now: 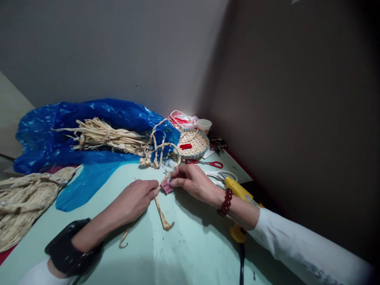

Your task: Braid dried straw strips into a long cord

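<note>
Your closed left hand (135, 200) pinches the braid (169, 174), your right hand (196, 183) pinches the pink clip (166, 187), apparently fastening it; the next move wants steady tension.

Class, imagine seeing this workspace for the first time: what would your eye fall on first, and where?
Probably the big crumpled blue plastic bag at the back left, with a bundle of pale dried strips against it. The yellow glue gun stands out on the right. At the centre, a small pink piece sits between the left grip and the right grip.
</note>
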Available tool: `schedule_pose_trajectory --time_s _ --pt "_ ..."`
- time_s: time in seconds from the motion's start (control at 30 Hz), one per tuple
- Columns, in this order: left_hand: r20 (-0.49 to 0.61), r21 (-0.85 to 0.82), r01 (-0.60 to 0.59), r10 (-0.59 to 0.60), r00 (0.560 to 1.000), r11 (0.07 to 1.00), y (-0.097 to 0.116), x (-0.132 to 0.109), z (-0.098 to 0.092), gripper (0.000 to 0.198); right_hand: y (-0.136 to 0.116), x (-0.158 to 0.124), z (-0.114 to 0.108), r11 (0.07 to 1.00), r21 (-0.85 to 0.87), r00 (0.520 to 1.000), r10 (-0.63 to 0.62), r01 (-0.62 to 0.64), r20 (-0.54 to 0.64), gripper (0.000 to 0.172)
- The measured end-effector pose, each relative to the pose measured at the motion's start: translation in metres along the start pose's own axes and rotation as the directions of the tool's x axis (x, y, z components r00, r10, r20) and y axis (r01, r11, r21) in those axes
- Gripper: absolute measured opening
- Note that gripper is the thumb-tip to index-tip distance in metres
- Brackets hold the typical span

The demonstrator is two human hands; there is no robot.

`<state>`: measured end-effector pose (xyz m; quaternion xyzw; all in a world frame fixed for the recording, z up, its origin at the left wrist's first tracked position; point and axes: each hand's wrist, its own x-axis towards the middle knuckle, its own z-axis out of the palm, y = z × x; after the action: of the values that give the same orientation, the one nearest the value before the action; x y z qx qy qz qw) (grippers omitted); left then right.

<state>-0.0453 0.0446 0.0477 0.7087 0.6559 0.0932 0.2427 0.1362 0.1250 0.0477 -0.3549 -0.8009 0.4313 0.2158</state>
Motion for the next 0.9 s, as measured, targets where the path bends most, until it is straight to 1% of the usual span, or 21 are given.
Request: schedule_pose_trajectory --time_s 0.27,0.47,0.53,0.67,0.73,0.83,0.9 --pt "-0.01 0.047 0.007 -0.006 1.0 0.999 0.004 0.0 0.006 0.027 0.001 0.001 -0.004 0.998 -0.057 1.0 -0.009 0.008 -0.002 0.006" --pt "-0.021 0.037 0.006 -0.005 1.0 0.999 0.01 0.002 0.01 0.027 -0.002 0.002 -0.008 0.989 -0.15 1.0 -0.002 0.005 0.017 0.007" --pt "-0.016 0.02 0.004 -0.003 1.0 1.0 0.011 0.002 0.009 0.027 -0.004 0.003 -0.011 0.983 -0.182 0.999 -0.001 0.011 0.054 0.009" --pt "0.006 -0.038 0.011 -0.011 1.0 0.999 0.013 0.001 0.007 0.029 -0.01 0.005 -0.018 0.975 -0.219 0.983 -0.003 0.044 0.182 0.014" --pt "0.014 -0.074 0.023 -0.022 1.0 0.997 0.014 -0.003 0.008 0.03 -0.013 0.002 -0.019 0.97 -0.239 0.978 -0.002 0.054 0.21 0.015" --pt "0.015 -0.122 0.041 -0.04 0.999 0.992 0.016 -0.009 0.013 0.029 -0.019 -0.007 -0.013 0.959 -0.277 0.981 -0.011 0.066 0.194 0.017" --pt "0.009 -0.158 0.047 -0.047 0.999 0.986 0.017 -0.013 0.016 0.028 -0.021 -0.015 -0.004 0.95 -0.304 0.989 -0.02 0.065 0.149 0.021"
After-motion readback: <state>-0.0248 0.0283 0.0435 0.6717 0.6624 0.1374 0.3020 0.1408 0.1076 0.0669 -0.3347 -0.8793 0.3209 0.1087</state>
